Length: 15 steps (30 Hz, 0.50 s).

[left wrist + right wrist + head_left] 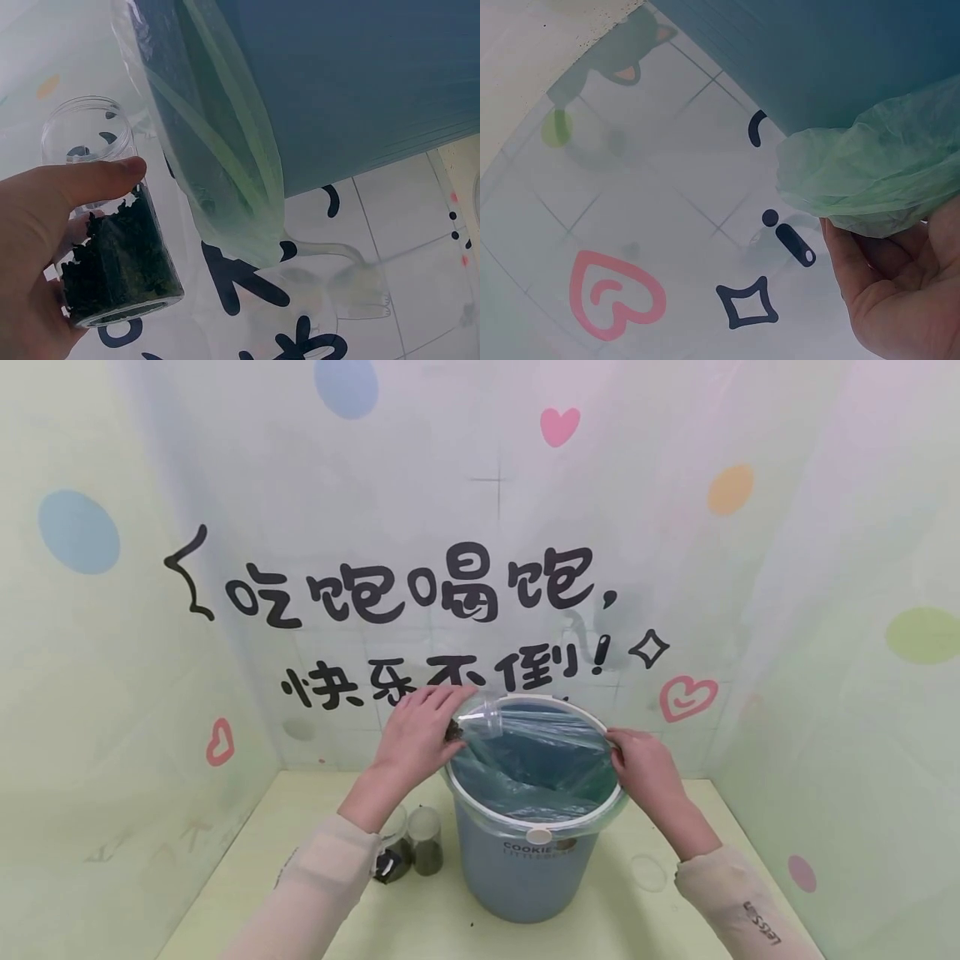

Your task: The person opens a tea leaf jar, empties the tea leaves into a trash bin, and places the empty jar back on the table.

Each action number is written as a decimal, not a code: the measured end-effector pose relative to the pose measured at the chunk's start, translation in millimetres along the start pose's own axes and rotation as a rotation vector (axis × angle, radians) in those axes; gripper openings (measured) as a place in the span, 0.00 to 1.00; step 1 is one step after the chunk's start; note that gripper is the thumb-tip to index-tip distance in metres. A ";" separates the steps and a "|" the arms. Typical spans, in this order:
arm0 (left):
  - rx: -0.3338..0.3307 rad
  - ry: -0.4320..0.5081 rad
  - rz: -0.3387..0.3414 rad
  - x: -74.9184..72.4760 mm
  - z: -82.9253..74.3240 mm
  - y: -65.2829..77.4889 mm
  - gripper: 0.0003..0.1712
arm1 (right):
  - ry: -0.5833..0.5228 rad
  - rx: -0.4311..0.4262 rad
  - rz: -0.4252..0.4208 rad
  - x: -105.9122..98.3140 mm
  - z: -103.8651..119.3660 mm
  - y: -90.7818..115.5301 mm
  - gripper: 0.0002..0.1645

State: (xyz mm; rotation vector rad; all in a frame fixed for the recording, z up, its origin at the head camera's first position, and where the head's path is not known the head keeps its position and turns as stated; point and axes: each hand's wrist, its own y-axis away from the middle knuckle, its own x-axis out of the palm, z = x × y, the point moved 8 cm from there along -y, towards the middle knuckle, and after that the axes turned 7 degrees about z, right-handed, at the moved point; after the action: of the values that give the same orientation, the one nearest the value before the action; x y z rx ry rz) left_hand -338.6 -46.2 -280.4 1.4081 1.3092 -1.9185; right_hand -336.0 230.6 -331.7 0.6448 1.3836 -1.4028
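My left hand point(418, 733) grips a clear plastic jar point(124, 251) partly filled with dark, crumbly dried leaves. In the head view the jar lies tilted at the left rim of a blue bin point(517, 881), its open mouth facing over the opening. A translucent green bag point(536, 802) lines the bin and folds out over the white rim. At the right side of that rim my right hand point(651, 768) holds the edge, fingers curled beneath the bag's fold in the right wrist view. The leaves sit toward the jar's base.
Left of the bin stand a jar with dark contents point(392, 860) and a second jar with greyish-green contents point(427, 843). A clear ring-shaped piece point(648, 872) lies on the pale yellow table point(420, 918) to the right. Printed walls enclose the back and both sides.
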 end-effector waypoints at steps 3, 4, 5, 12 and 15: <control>0.012 -0.022 -0.019 0.2 -1.1 0.5 0.47 | -0.001 -0.003 -0.001 0.4 -0.3 -0.3 0.16; 0.016 -0.028 -0.025 0.3 -1.5 0.6 0.47 | -0.001 -0.003 -0.001 0.3 -0.3 -0.4 0.16; 0.017 -0.032 -0.029 0.3 -1.7 0.8 0.47 | 0.001 -0.004 -0.001 0.3 -0.2 -0.4 0.16; 0.024 -0.026 -0.051 -0.9 -2.4 0.5 0.47 | 0.005 0.002 -0.001 0.7 -0.7 -0.7 0.16; 0.028 -0.041 -0.068 -2.7 -2.6 0.1 0.47 | 0.001 0.006 -0.004 0.9 -1.2 -0.9 0.16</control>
State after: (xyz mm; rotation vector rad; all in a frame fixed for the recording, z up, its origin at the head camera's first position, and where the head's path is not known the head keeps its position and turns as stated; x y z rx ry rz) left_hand -336.1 -44.5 -278.2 1.3462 1.3316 -2.0070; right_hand -337.4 231.4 -332.3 0.6470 1.3829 -1.4099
